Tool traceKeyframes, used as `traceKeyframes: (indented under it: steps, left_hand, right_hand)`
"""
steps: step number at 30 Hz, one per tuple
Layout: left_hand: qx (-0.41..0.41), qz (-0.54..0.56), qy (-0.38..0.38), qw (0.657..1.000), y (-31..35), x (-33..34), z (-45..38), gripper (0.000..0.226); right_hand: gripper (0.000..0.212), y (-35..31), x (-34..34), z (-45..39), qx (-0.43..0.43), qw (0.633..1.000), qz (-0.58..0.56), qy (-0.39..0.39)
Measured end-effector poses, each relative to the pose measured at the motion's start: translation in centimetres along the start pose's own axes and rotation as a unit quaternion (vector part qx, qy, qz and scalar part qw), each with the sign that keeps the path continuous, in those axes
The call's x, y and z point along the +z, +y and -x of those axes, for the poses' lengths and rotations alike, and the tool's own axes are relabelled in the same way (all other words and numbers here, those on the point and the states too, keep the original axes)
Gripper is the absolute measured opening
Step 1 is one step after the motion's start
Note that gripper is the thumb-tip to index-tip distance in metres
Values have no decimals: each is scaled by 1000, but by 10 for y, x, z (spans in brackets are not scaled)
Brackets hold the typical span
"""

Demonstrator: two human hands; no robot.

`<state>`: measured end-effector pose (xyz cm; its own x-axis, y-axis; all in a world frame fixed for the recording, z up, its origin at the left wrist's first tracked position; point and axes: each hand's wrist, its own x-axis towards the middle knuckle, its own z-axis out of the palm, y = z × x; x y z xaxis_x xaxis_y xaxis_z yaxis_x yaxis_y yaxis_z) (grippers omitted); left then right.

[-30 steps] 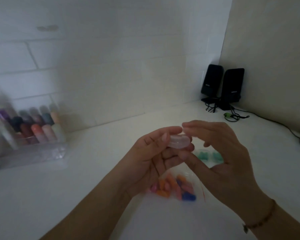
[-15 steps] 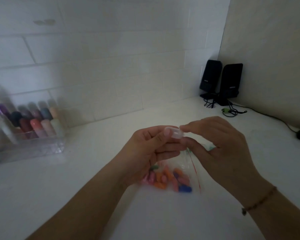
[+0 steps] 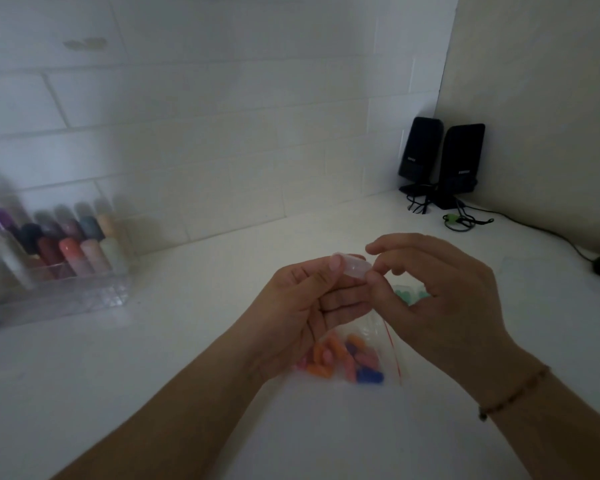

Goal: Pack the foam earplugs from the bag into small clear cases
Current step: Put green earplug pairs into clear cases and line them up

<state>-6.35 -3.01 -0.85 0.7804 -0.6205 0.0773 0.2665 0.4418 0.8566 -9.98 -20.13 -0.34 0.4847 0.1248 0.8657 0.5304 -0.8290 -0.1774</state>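
The left hand (image 3: 302, 306) has a pinching grip on a small clear case (image 3: 352, 268), thumb on top, held above the table (image 3: 153, 375). The right hand (image 3: 437, 296) pinches the case's other end with its fingertips (image 3: 373, 277). Opening it likely calls for steady counter-pressure, so it does not pop free. The bag (image 3: 378, 341) of foam earplugs (image 3: 347, 358) lies directly beneath.

Walls: white tiled wall (image 3: 222, 116) at 12 o'clock, plain beige wall (image 3: 541, 98) at 2 o'clock.
Surface: white countertop (image 3: 153, 375).
Light: dim.
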Motion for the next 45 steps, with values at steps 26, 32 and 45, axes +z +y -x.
traceKeyframes:
  steps: [26, 32, 45]
  left_hand:
    - [-25, 13, 93, 995, 43, -26, -1, 37]
    - [42, -148, 311, 938, 50, -55, 3, 15]
    - [-42, -507, 168, 844, 19, -50, 25, 86]
  right_hand:
    - [14, 13, -22, -13, 210, 961, -167, -60]
    - [16, 23, -11, -2, 229, 888, -47, -395]
    - [15, -5, 15, 11, 118, 912, -52, -391]
